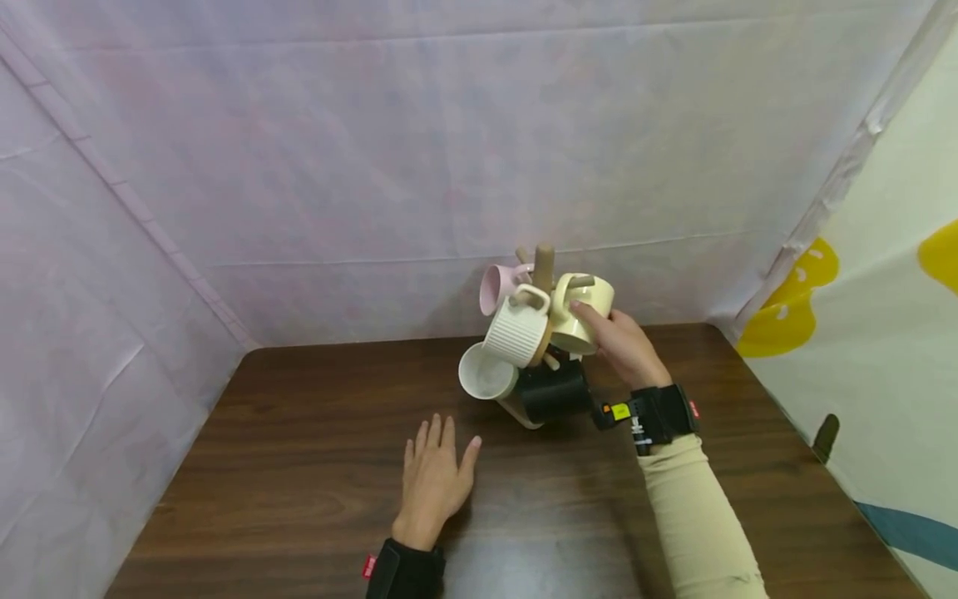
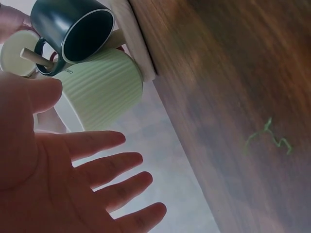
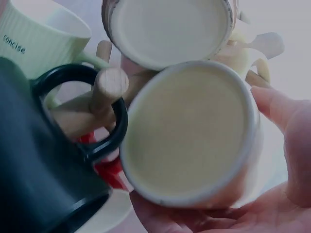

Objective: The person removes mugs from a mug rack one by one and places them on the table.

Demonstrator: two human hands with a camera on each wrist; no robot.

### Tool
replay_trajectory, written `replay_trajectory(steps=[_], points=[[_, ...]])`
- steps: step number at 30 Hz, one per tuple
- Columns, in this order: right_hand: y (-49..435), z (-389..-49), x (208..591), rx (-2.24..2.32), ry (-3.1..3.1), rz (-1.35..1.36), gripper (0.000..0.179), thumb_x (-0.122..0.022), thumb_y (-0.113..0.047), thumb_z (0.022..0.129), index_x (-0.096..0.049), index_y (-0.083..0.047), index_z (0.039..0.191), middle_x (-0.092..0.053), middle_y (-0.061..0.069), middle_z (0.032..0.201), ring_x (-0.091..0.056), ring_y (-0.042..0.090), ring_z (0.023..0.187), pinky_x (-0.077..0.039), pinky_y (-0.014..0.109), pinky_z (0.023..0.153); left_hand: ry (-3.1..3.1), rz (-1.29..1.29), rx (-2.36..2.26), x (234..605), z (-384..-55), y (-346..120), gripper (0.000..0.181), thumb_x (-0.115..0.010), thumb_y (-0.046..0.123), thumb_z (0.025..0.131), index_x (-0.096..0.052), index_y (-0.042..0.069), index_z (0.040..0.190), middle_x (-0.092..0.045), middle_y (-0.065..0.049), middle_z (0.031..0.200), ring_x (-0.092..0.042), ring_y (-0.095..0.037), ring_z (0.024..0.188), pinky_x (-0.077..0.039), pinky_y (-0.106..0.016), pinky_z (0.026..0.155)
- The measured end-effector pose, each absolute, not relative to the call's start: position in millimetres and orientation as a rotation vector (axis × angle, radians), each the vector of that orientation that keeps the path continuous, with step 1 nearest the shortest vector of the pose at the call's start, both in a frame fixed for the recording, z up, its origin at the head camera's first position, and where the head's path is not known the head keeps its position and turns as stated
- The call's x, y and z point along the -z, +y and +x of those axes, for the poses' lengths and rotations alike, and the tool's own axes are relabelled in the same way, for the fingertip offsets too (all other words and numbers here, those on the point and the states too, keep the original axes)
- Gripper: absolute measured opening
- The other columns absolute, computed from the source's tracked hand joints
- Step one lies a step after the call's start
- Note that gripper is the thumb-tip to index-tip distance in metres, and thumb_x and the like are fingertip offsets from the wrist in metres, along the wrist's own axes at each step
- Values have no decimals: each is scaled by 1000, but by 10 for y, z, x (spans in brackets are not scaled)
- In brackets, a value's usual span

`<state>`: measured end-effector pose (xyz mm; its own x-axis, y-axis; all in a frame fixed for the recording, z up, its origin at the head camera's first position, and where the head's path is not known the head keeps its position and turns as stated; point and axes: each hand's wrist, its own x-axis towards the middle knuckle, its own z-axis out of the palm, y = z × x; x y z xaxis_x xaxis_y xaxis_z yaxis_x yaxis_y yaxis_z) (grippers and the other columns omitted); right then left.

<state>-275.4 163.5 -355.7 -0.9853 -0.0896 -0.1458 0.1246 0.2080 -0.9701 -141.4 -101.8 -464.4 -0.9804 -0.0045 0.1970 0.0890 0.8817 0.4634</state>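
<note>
My right hand [image 1: 629,349] grips a pale yellow mug [image 1: 597,296] at the right side of a wooden mug tree [image 1: 544,266], thumb and fingers on opposite sides of its body. A peg overlaps the mug's handle in the head view. In the right wrist view the mug's round base [image 3: 187,133] faces the camera, beside a black mug [image 3: 29,155] hanging by its handle on a peg. My left hand [image 1: 434,482] is held over the table in front of the tree, fingers straight and thumb spread, with nothing in it.
Also hanging on the tree are a pink mug [image 1: 494,289], a white ribbed mug [image 1: 515,333] and, lower left, a pale mug [image 1: 482,374]. The tree stands on a dark wooden table [image 1: 299,466] near its back edge, close to a white cloth wall [image 1: 359,166].
</note>
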Motion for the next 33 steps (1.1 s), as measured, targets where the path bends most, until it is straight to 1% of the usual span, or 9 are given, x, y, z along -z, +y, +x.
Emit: replay_trajectory(steps=[7,12,15,18,19,22,24,29,33], points=[[1546,-2813,3557,2044,2180,90,70,-61,-57,82,-45,-3,124,-60,6,105,-60,20,95,-47,35,86,-2860,-94,708,4646,-1419,-1015,62,-45,43,96,-47,-5,135,-41,-29,143,-32,-44,132,-27,-64,106],[1514,-2820,3542,2107,2133,122,62,-62,-52,84,-45,-6,121,-62,3,99,-61,23,96,-48,43,91,-2861,-97,716,4651,-1415,-1015,60,-49,41,95,-49,-5,134,-43,-29,141,-36,-43,130,-30,-62,105],[1510,-2814,3527,2139,2126,152,57,-64,-49,83,-47,-7,117,-63,2,96,-63,19,89,-51,40,87,-2855,-110,703,4656,-1418,-1019,57,-52,37,94,-51,-5,131,-47,-29,138,-39,-43,128,-33,-61,104],[1513,-2816,3520,2172,2121,186,54,-67,-47,82,-48,-8,114,-64,1,93,-64,13,78,-54,33,78,-2846,-127,679,4657,-1427,-1026,54,-55,35,92,-55,-6,127,-50,-29,135,-43,-43,125,-36,-59,102],[1515,-2818,3519,2173,2126,195,54,-68,-46,81,-48,-8,113,-64,1,92,-64,13,77,-55,30,74,-2843,-129,676,4656,-1430,-1028,53,-56,35,92,-55,-5,127,-51,-29,134,-44,-43,124,-37,-59,102],[1518,-2830,3522,2173,2143,213,54,-69,-46,80,-49,-7,112,-65,1,91,-65,13,75,-55,27,69,-2839,-129,668,4651,-1436,-1037,52,-57,35,91,-57,-5,125,-52,-30,132,-45,-43,122,-38,-58,102],[1516,-2835,3522,2157,2164,214,57,-69,-47,80,-48,-7,114,-64,1,92,-65,13,76,-55,28,70,-2831,-128,672,4646,-1439,-1043,52,-58,34,91,-57,-6,124,-53,-30,131,-46,-43,122,-38,-57,101],[1522,-2827,3504,2088,2217,217,70,-66,-53,79,-45,-3,124,-61,6,103,-64,17,85,-54,34,80,-2815,-133,682,4648,-1447,-1060,51,-60,33,90,-58,-6,122,-54,-32,128,-47,-44,120,-40,-57,100],[1539,-2793,3455,2021,2254,220,79,-62,-59,80,-42,-1,129,-57,12,112,-63,20,91,-54,32,78,-2811,-135,684,4654,-1450,-1073,51,-61,32,89,-58,-7,122,-55,-32,128,-47,-44,120,-40,-55,100]])
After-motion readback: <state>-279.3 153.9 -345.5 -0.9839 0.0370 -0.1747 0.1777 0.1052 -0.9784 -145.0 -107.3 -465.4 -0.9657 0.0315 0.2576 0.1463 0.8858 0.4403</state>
